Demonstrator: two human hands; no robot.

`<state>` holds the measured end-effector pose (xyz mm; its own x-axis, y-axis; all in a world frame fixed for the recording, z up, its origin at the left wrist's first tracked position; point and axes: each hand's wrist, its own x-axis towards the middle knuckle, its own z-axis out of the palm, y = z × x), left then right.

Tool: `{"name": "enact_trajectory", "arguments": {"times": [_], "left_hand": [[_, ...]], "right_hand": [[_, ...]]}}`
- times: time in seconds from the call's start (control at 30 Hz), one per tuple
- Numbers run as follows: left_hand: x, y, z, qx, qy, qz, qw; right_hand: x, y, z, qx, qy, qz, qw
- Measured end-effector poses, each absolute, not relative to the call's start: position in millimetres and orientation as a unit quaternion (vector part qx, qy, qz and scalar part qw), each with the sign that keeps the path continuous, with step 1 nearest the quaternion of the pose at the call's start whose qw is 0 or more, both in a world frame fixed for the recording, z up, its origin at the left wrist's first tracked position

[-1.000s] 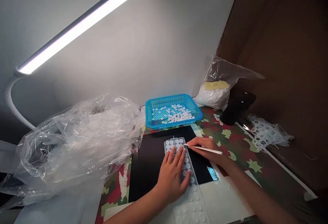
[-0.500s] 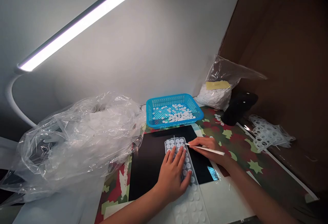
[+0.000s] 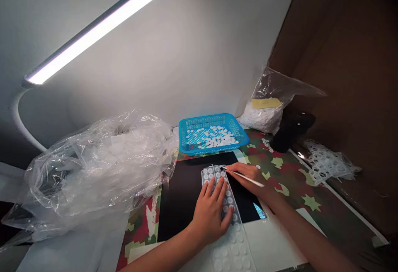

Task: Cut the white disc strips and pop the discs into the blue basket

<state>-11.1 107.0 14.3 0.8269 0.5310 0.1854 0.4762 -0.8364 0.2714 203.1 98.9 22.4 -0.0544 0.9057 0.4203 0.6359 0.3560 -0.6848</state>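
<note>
A long clear sheet with rows of round white pieces (image 3: 236, 239) runs from a black mat (image 3: 180, 197) toward me. My left hand (image 3: 211, 210) lies on the sheet with its fingers spread, covering part of the rows. At the sheet's far right corner, my right hand (image 3: 247, 174) pinches a slim white stick-like tool (image 3: 248, 179). The tool's tip is at the far rows; whether it touches them I cannot tell. A small dark spot shows among the round pieces near that tip.
Beyond the mat stands a blue basket (image 3: 183, 141) with loose white discs (image 3: 222, 137). Clear plastic bags (image 3: 102, 168) heap at the left. A bag of white pieces (image 3: 261, 116), a black object (image 3: 290, 133) and ring-shaped scraps (image 3: 329, 162) are at right. A lit lamp (image 3: 105, 27) hangs above.
My right hand and the tool have shifted slightly, with the tip now nearer the far end of the sheet. The dark spot now shows there. My left hand stays on the sheet.
</note>
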Motion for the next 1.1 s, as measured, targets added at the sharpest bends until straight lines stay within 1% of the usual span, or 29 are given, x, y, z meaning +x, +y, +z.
{"name": "enact_trajectory", "arguments": {"times": [0.1, 0.27, 0.37, 0.47, 0.57, 0.77, 1.1], "left_hand": [[-11, 105, 14, 0.950, 0.265, 0.143, 0.086], [-7, 98, 12, 0.953, 0.263, 0.149, 0.008], [-5, 95, 9, 0.951, 0.260, 0.166, -0.034], [-5, 93, 5, 0.949, 0.253, 0.177, -0.055], [-4, 92, 2, 0.949, 0.252, 0.180, -0.062], [-3, 92, -2, 0.946, 0.254, 0.191, -0.055], [-3, 91, -5, 0.945, 0.256, 0.199, -0.046]], "right_hand": [[208, 96, 33, -0.571, -0.680, 0.172, 0.426], [200, 91, 39, -0.577, -0.657, 0.195, 0.444], [183, 90, 35, -0.552, -0.667, 0.232, 0.443], [170, 92, 31, -0.498, -0.685, 0.298, 0.440], [167, 95, 31, -0.471, -0.696, 0.328, 0.432], [168, 95, 31, -0.463, -0.700, 0.337, 0.426], [166, 96, 22, -0.451, -0.718, 0.311, 0.429]]}}
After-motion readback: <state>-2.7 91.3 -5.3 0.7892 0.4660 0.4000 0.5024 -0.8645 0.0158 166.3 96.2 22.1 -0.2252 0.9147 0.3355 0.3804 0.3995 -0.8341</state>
